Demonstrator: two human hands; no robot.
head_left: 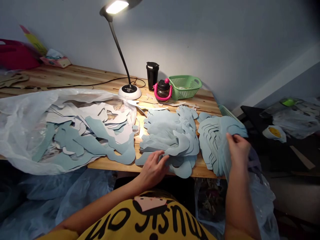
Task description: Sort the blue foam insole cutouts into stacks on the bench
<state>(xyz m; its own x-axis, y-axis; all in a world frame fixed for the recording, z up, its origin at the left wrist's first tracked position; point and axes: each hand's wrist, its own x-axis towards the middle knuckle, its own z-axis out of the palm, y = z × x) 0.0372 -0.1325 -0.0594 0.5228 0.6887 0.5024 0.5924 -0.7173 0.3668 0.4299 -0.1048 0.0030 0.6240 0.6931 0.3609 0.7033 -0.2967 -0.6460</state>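
A pile of light-blue cut-out sheets (166,128) with wavy edges lies in front of me at mid-table; whether they are paper or foam I cannot tell. My left hand (153,168) rests at the pile's near edge, its fingers apart and loosely bent against the sheets. To the right, a fanned stack of similar cut-outs (210,145) reaches the table's right end. My right hand (238,150) is at that stack's right side, thumb and fingers pinched on a light-blue cut-out (226,156). Part of that piece is hidden behind the hand.
A clear plastic bag (20,133) on the left holds white and blue scraps. Behind the piles stand a lamp (130,91), a black tumbler (152,76), a dark bottle with a pink handle (163,91) and a green basket (186,88). More plastic bags (82,193) lie below the table edge.
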